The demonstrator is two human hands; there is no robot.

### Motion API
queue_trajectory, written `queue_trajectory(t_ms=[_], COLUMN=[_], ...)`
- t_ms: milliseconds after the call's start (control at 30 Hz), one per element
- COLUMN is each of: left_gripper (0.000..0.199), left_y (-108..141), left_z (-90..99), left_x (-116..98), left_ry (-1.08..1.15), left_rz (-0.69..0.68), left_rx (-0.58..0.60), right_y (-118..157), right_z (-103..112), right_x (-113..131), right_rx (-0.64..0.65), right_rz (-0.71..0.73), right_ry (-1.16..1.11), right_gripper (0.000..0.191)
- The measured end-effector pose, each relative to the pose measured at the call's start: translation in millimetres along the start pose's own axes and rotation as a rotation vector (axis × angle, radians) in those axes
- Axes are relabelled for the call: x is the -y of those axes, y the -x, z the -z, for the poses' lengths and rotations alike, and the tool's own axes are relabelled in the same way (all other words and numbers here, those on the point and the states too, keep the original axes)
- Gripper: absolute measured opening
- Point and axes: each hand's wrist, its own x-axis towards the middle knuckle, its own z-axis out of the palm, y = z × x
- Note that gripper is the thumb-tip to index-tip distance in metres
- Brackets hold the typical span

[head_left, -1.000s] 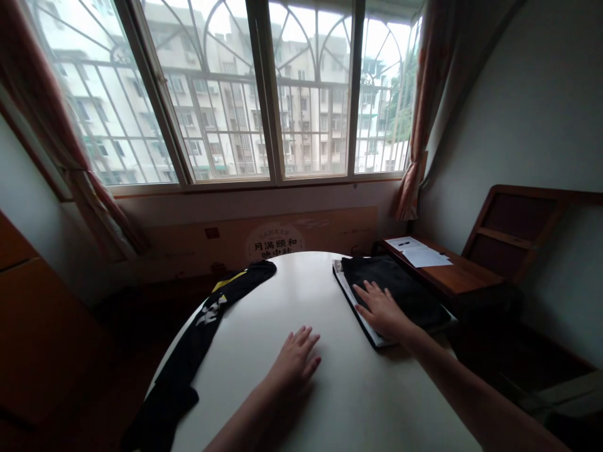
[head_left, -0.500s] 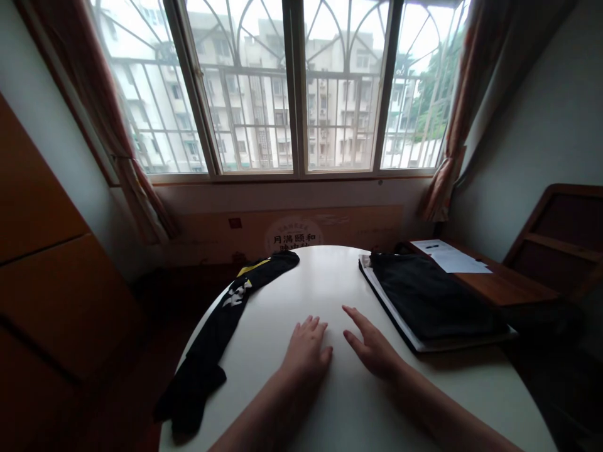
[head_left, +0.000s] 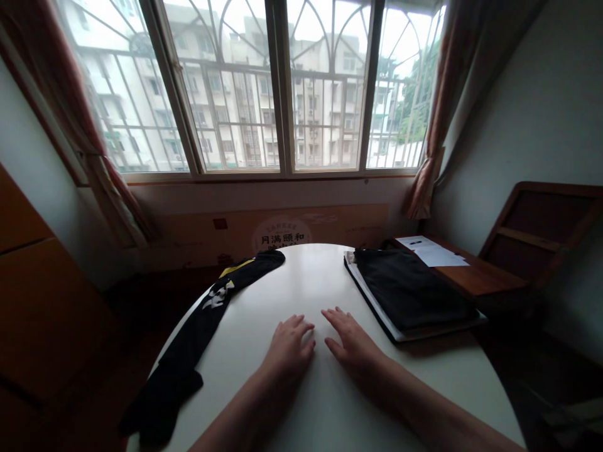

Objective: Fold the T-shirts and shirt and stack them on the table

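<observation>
Both hands rest on or just over a white round table (head_left: 306, 282), palms down. My left hand (head_left: 288, 344) is open, fingers loosely spread, and holds nothing. A short gap to its right, my right hand (head_left: 351, 338) is open too, its thumb apart from the fingers and nothing in it. Along the table's left edge lies a black cloth garment (head_left: 195, 339) with a yellow strip and a white print. To the right of my right hand sits a folded black cloth (head_left: 414, 289) on top of something flat with white edges.
Papers with a dark pen-like item (head_left: 436, 252) lie on a brown wooden surface (head_left: 490, 276) at the right. A wooden chair back (head_left: 532, 235) stands beyond it. A printed cardboard panel (head_left: 330, 229) is below the barred window, and an orange-brown cabinet (head_left: 28, 301) is at left.
The view has turned slightly right, so the whole scene sits further left. My right hand's fingers are a little more spread, and its fingertips are closer to my left hand.
</observation>
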Motion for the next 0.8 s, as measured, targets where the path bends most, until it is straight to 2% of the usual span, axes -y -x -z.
queue_trajectory(t_ms=[233,400,667,800], left_gripper=[0.035,0.035,0.033,0.032], left_y=[-3,-5,-4,-5], left_z=[1.8,3.2,-2.6,10.5], left_x=[0,4,5,6], left_ry=[-0.003,0.007,0.018,-0.006], left_rz=[0.005,0.006,-0.003,-0.005], left_rx=[-0.027,-0.082,-0.064,-0.116], right_y=[5,4,5,5], right_z=[11,11,13,14], right_x=[12,14,16,16], right_rx=[0.114,0.154,0.185,0.192], right_rz=[-0.069,-0.059,-0.056,-0.048], right_ry=[0.119,0.163,0.198,0.198], right_gripper=[0.069,0.063,0.059,0.06])
